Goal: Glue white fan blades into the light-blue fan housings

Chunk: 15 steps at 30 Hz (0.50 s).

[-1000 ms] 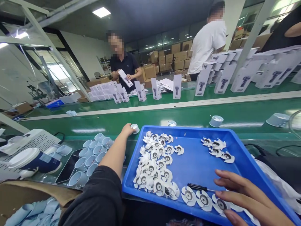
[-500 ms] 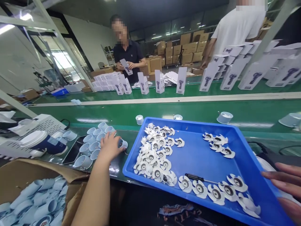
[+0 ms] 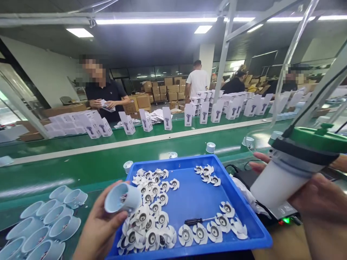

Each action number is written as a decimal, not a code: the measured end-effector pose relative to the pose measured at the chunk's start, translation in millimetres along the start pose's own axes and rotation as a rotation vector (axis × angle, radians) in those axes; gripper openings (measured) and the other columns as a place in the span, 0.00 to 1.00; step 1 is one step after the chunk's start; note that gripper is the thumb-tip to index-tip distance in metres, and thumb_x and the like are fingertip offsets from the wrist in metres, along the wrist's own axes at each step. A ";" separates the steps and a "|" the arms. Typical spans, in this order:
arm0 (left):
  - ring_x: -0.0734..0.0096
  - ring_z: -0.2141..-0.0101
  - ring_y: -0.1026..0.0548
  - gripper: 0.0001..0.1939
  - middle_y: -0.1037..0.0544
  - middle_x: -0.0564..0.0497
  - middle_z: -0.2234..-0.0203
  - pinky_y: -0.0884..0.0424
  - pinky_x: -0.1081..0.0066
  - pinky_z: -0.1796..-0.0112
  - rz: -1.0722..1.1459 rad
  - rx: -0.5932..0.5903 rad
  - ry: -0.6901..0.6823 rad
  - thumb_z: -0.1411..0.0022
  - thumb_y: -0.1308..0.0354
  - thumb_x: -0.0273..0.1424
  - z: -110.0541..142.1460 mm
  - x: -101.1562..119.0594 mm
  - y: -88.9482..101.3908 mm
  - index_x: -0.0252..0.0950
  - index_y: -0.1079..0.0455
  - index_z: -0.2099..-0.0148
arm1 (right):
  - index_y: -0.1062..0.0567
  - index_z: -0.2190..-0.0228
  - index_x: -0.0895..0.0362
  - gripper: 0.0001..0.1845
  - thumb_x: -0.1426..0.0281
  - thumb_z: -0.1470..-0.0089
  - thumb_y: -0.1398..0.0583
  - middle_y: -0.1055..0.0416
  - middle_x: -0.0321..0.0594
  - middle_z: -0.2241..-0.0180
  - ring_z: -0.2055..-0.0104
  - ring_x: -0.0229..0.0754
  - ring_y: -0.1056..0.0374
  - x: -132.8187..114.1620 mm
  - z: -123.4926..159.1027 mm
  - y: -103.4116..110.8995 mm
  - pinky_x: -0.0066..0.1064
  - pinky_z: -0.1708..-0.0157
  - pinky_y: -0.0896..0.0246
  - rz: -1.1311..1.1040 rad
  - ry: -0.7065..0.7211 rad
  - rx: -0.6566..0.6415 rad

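My left hand (image 3: 105,213) grips a light blue plastic fan housing (image 3: 123,198), tilted so that its open end faces me; small metal and dark parts show inside. It is held at the left edge of a blue tray (image 3: 189,243) of white fan impellers (image 3: 151,236). On the right, my right hand (image 3: 320,198) is wrapped round a large white dispensing syringe barrel (image 3: 284,178) with a green cap and black collar. The barrel slants down to the left, and its lower end is beside the tray. Fingertips show behind it. Several similar housings (image 3: 65,224) stand at the left.
A black-handled screwdriver (image 3: 193,221) lies in the tray. Behind it runs a green conveyor (image 3: 89,173) carrying a few light blue housings (image 3: 210,147). White printed boxes (image 3: 167,118) line the far side, where a person in a dark shirt (image 3: 105,95) handles white cartons. A black device (image 3: 249,177) sits right of the tray.
My left hand has lifted a housing from beside the group and brought it to the tray. My right hand now holds the syringe barrel. The view has swung right and up.
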<state>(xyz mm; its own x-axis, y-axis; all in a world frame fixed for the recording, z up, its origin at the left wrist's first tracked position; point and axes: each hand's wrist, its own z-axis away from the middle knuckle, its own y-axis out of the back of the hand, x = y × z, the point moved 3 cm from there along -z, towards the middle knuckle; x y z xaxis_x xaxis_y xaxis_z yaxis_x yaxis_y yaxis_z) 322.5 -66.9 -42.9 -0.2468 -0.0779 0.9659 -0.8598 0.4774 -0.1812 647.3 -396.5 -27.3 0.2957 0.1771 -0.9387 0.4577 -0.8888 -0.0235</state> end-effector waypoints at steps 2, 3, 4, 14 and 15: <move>0.50 0.50 0.24 0.30 0.23 0.45 0.47 0.24 0.62 0.53 0.003 -0.093 0.010 0.58 0.26 0.39 14.7 -6.9 -18.2 0.42 0.28 0.51 | 0.24 0.58 0.40 0.32 0.39 0.64 0.34 0.26 0.45 0.57 0.61 0.60 0.26 -10.3 0.8 -8.9 0.46 0.70 0.26 -0.174 -0.035 -0.030; 0.49 0.48 0.26 0.28 0.24 0.45 0.46 0.26 0.59 0.50 -0.023 -0.149 -0.027 0.54 0.28 0.39 21.2 -8.5 -26.2 0.42 0.28 0.49 | 0.24 0.58 0.41 0.33 0.42 0.67 0.30 0.26 0.45 0.60 0.63 0.58 0.26 -16.4 1.4 -14.3 0.44 0.69 0.26 -0.225 -0.031 -0.071; 0.48 0.46 0.27 0.27 0.24 0.44 0.46 0.28 0.56 0.48 -0.066 -0.215 -0.085 0.51 0.30 0.39 26.9 -8.9 -33.7 0.43 0.29 0.48 | 0.25 0.57 0.41 0.37 0.41 0.69 0.29 0.27 0.45 0.60 0.63 0.56 0.26 -23.3 2.1 -21.1 0.43 0.66 0.26 -0.245 -0.012 -0.127; 0.61 0.58 0.22 0.32 0.21 0.50 0.57 0.28 0.61 0.54 -0.612 -0.652 -0.649 0.49 0.29 0.38 54.8 12.3 -103.5 0.46 0.36 0.43 | 0.29 0.54 0.55 0.36 0.49 0.59 0.29 0.28 0.34 0.63 0.63 0.43 0.27 -103.3 12.3 -139.2 0.35 0.60 0.25 -0.724 -0.018 -0.596; 0.63 0.59 0.22 0.29 0.21 0.50 0.59 0.28 0.63 0.55 -0.607 -0.677 -0.672 0.49 0.29 0.37 57.0 16.6 -109.8 0.44 0.34 0.46 | 0.30 0.55 0.56 0.34 0.48 0.57 0.31 0.28 0.35 0.63 0.63 0.45 0.27 -109.1 13.2 -146.7 0.36 0.60 0.25 -0.719 0.000 -0.564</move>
<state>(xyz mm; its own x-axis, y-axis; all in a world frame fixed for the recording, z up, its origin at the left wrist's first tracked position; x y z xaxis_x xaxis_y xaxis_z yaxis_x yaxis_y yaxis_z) 387.4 -170.4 -17.5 -0.2364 -0.8159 0.5277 -0.5509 0.5599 0.6189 536.9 -291.0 74.0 -0.2191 0.6088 -0.7625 0.8734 -0.2260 -0.4314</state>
